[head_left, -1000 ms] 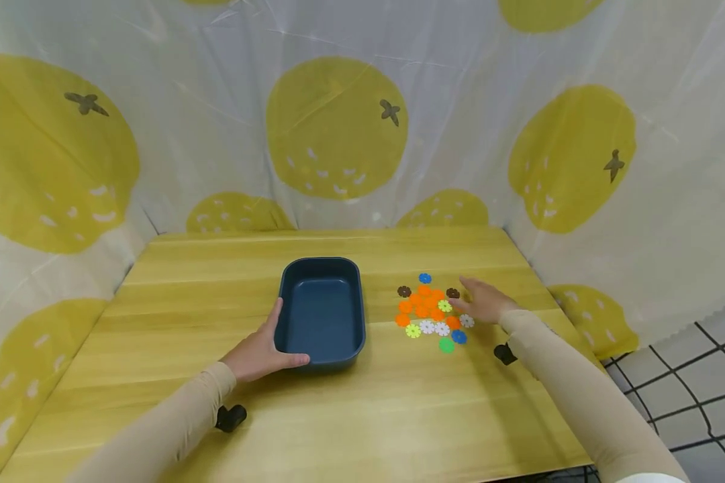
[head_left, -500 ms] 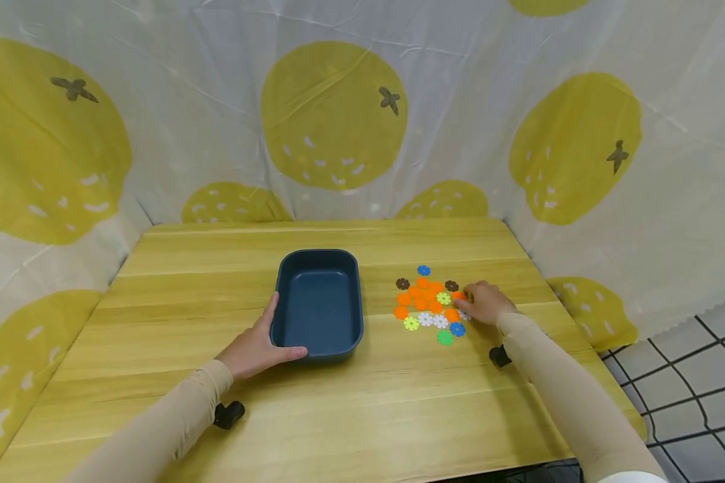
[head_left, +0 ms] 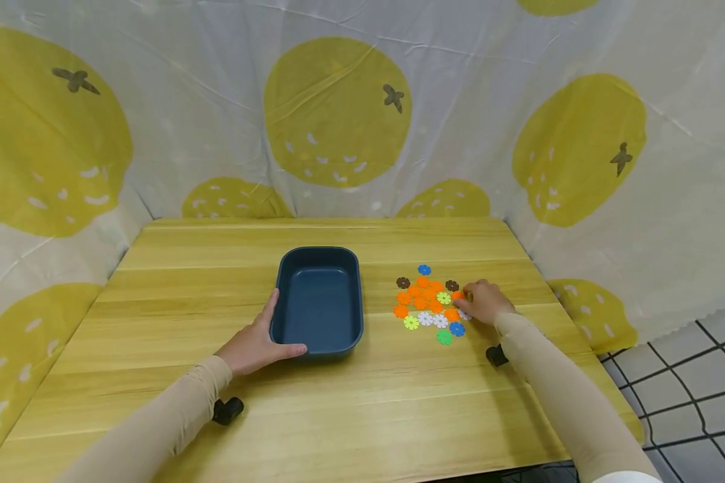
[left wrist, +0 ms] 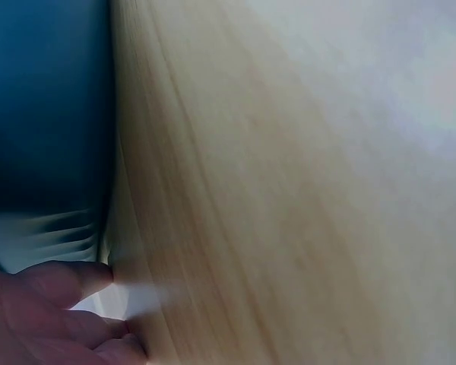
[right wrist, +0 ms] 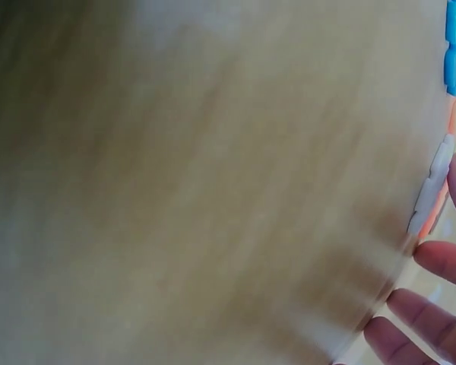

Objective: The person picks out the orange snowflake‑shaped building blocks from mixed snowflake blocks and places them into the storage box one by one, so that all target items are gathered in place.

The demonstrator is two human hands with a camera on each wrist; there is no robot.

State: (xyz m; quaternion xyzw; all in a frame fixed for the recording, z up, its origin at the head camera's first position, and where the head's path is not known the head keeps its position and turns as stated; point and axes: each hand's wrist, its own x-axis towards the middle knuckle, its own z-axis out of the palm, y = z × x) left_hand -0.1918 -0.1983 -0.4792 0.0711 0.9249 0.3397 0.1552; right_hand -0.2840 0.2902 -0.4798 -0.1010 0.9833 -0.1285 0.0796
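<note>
A dark blue rectangular tray [head_left: 318, 312] stands on the table with nothing in it. My left hand [head_left: 255, 343] spreads round its near left corner, thumb along the near rim and straight fingers against the left side. To the right lies a loose group of flower-shaped plastic discs [head_left: 421, 293], mostly orange, some yellow-green, white, blue, brown and green. At the group's right edge, my right hand [head_left: 487, 302] brings thumb and fingertips together on an orange disc [head_left: 457, 295]; the exact contact is partly hidden. In the right wrist view a white disc [right wrist: 433, 186] lies by the thumb.
The wooden table [head_left: 314, 422] carries the tray and discs. A pale sheet [head_left: 459, 121] printed with yellow fruit hangs behind and beside it. At the right, a white cloth with black lines [head_left: 701, 389] lies beyond the table's edge.
The right hand came down onto the group's right edge, its spread fingers closing, then stayed there. The left hand keeps its place at the tray. The head view tilted slightly.
</note>
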